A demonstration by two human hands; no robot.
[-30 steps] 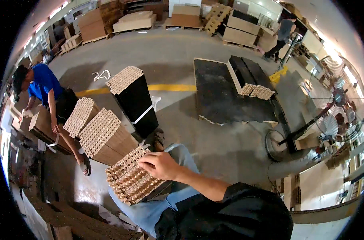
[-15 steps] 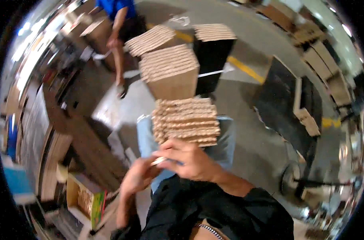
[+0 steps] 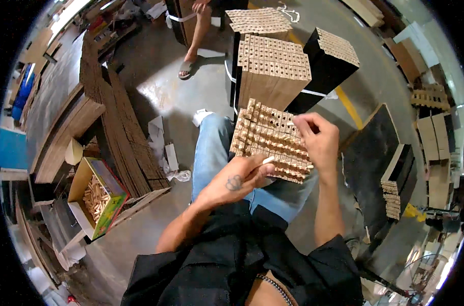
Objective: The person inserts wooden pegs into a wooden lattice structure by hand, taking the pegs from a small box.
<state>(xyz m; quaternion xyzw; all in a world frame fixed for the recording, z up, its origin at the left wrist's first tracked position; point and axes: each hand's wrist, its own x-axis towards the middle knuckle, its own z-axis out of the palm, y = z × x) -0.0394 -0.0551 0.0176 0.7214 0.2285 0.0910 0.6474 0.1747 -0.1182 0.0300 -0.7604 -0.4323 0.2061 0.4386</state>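
Note:
An upright bundle of boards stands between my knees, its top face drilled with rows of holes. Short wooden dowels stick up from many of them; a patch toward the far right shows bare holes. My left hand is closed at the bundle's near left edge, with a pale wooden dowel sticking out between thumb and fingers. Over the right side of the top, my right hand pinches the end of another dowel by the bare holes; the fingers partly cover it.
Strapped bundles of drilled boards stand just beyond my knees, with a black-sided bundle to their right. At left, an open carton holds loose dowels beside long stacked boards. A person's leg shows at the far side. Black panels lie at right.
My hands, together at the near edge before, are now apart: the right has moved to the far right of the bundle's top. The whole view has shifted, bringing the dowel carton into clearer sight.

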